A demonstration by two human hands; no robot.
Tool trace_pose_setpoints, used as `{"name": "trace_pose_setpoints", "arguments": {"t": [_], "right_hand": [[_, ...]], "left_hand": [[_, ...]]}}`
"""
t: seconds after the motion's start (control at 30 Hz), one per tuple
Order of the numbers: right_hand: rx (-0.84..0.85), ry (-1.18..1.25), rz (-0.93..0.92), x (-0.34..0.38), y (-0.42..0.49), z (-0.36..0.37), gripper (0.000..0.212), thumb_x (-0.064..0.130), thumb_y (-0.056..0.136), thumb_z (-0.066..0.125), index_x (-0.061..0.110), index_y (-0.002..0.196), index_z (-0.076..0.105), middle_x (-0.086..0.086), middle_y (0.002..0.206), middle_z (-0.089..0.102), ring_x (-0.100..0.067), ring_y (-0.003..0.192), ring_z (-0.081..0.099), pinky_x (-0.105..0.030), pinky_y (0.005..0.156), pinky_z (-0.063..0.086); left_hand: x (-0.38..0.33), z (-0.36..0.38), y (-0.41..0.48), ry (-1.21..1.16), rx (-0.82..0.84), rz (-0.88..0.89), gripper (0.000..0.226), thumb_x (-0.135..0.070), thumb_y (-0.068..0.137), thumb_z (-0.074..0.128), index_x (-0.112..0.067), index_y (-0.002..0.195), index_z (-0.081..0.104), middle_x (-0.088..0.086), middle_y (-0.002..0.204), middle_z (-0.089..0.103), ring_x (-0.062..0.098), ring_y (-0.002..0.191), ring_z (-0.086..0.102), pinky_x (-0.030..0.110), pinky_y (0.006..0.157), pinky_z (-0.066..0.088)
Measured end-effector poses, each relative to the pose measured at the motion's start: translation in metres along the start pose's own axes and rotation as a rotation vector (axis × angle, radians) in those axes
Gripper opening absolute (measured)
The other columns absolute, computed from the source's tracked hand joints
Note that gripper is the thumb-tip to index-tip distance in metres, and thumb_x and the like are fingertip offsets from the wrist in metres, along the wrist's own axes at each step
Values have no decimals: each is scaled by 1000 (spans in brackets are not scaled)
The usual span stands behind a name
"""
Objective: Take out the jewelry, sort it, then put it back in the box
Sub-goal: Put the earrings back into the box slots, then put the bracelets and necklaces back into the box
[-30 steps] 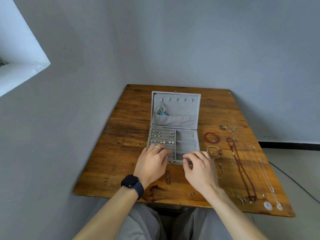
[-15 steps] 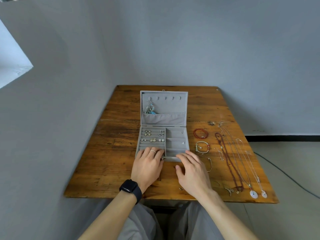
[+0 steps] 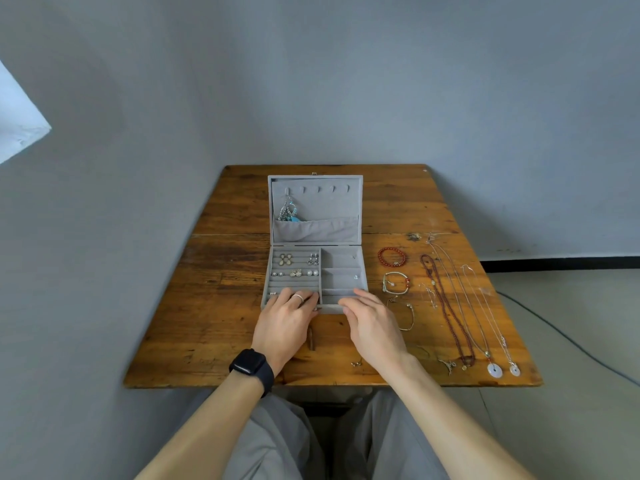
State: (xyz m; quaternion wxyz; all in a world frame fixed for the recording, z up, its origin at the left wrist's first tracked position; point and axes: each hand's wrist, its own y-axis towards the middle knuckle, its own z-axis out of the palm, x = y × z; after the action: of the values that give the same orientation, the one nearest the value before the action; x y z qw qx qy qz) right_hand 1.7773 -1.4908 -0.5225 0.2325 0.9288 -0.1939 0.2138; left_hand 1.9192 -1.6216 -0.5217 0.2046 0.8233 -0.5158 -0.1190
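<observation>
Evidently, with both the left hand (image 3: 284, 323) and right hand (image 3: 372, 325) spread empty at the grey jewelry box (image 3: 341, 271), earrings (image 3: 294, 272) should be pinched singly from the ring rolls.

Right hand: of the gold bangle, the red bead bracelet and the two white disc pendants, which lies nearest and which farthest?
From the right hand:
1. Gold bangle, just right of it.
2. Red bead bracelet, farther back on the table.
3. White disc pendants, at the table's near right corner.
</observation>
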Motion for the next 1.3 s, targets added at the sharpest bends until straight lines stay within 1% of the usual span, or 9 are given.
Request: {"name": "trace_pose_setpoints", "arguments": {"t": [0.43, 0.6, 0.7, 0.73, 0.8, 0.93, 1.0, 1.1, 1.3], "right_hand": [[1, 31, 25, 16, -13, 6, 23, 9, 96, 60, 11, 115, 73, -4, 116, 73, -17, 127, 57, -31, 102, 48], [58, 93, 25, 13, -11, -4, 27, 19, 99, 57, 15, 122, 69, 2, 126, 67, -9, 130, 51, -18, 108, 36], [66, 180, 77, 3, -7, -19, 27, 22, 97, 60, 20, 122, 69, 10, 125, 64, -1, 114, 56, 1, 93, 31], [42, 194, 99, -4, -3, -25, 26, 21, 95, 62, 21, 120, 70, 12, 122, 64, -1, 109, 57, 2, 89, 32], [-7, 177, 128, -21, 8, -36, 23, 20, 93, 64, 21, 116, 70, 11, 116, 67, -3, 106, 60, -5, 89, 36], [-27, 40, 221, -61, 43, -53, 24, 19, 93, 66, 19, 117, 69, 4, 117, 67, -14, 111, 59, -21, 94, 38], [11, -40, 254, -80, 60, -57, 26, 18, 94, 64, 21, 119, 68, 2, 121, 66, -19, 114, 57, -27, 96, 40], [101, -166, 243, -97, 82, -60, 29, 16, 97, 60, 25, 123, 68, 0, 127, 63, -22, 119, 52, -34, 100, 44], [243, -278, 186, -110, 100, -62, 23, 25, 96, 63, 29, 117, 72, 5, 128, 63, -21, 116, 48, -37, 97, 47]], "left_hand": [[-1, -14, -14, -49, 93, -107, 35, -25, 86, 75, -18, 120, 70, -2, 111, 71, 21, 99, 63, 37, 80, 54], [-2, -23, -7, -81, 210, -155, 34, -31, 89, 67, -23, 122, 64, -4, 116, 65, 21, 104, 60, 35, 83, 54], [2, -35, 2, -119, 315, -153, 37, -38, 94, 59, -27, 130, 57, -6, 124, 60, 19, 116, 55, 34, 89, 51], [5, -38, 5, -135, 351, -149, 39, -41, 96, 56, -29, 133, 53, -8, 127, 57, 17, 119, 53, 32, 91, 50], [9, -47, 14, -157, 413, -140, 42, -48, 96, 52, -32, 135, 49, -10, 129, 55, 14, 120, 53, 31, 90, 52], [6, -61, 41, -78, 404, -121, 41, -63, 93, 43, -29, 115, 54, -10, 112, 58, 14, 103, 60, 30, 76, 52], [-2, -58, 58, -67, 368, -128, 35, -56, 97, 43, -27, 113, 54, -8, 113, 59, 15, 106, 58, 31, 80, 50], [-21, -44, 83, -132, 368, -79, 32, -44, 100, 43, -26, 124, 54, -4, 125, 58, 17, 115, 54, 35, 92, 48], [-58, -8, 118, -141, 397, 84, 37, -28, 100, 45, -28, 136, 53, 0, 132, 56, 22, 121, 50, 38, 100, 42]]}}
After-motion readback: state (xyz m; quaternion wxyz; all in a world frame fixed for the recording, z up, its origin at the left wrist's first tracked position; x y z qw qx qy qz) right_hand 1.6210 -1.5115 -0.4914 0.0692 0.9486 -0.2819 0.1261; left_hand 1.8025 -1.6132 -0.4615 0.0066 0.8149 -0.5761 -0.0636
